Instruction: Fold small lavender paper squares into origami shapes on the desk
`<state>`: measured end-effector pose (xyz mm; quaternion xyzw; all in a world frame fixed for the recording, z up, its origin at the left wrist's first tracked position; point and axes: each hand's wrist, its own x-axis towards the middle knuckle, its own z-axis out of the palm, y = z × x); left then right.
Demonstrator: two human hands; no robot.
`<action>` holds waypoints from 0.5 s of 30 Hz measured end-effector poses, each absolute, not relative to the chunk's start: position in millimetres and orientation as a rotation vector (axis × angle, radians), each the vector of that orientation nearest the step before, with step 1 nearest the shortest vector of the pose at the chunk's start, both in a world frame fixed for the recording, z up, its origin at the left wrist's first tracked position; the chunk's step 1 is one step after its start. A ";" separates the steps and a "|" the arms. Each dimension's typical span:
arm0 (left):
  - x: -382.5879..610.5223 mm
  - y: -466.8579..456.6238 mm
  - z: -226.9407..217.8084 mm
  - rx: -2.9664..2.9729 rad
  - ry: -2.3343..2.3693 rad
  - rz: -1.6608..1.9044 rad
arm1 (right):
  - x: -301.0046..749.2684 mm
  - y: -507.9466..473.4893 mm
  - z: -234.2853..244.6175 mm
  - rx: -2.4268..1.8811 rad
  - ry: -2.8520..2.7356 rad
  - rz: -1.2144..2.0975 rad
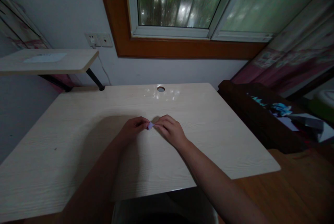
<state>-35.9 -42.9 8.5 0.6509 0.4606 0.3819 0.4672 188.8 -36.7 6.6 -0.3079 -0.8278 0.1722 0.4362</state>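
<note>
The pale desk [221,130] is the largest thing here, and its far edge runs along the wall under the window [182,1]. Above the far left corner of the desk there is a raised shelf [88,57] on black legs, and a white sheet [45,57] lies on it. Both forearms reach in over the near edge, and the hands meet around the middle of the desk, between the far and the near edge. The left hand [134,126] is partly curled, with thumb and fingers gripping the left side of a small purple piece; the right hand [171,130] pinches its thin right end with the fingertips. Close to the far edge is a round hole [161,89]. The smallest thing at work is this small purple piece [150,126], in front of that hole and between the two hands; if it touches the desk, I cannot tell. In my judgement the handwork is in progress, because the piece is held from both sides and not laid down. Its details are too small to say how much is finished and how much remains.
</note>
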 end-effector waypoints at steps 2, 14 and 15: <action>-35.1 -42.8 9.7 1.556 1.101 0.944 | 189.3 -36.8 6.2 -0.768 -2.067 0.436; -29.9 -46.4 7.0 1.680 1.163 1.236 | 188.3 -35.7 10.9 -0.810 -1.982 0.478; -29.5 -46.8 6.5 1.725 1.174 1.266 | 188.3 -35.3 11.0 -0.812 -1.965 0.487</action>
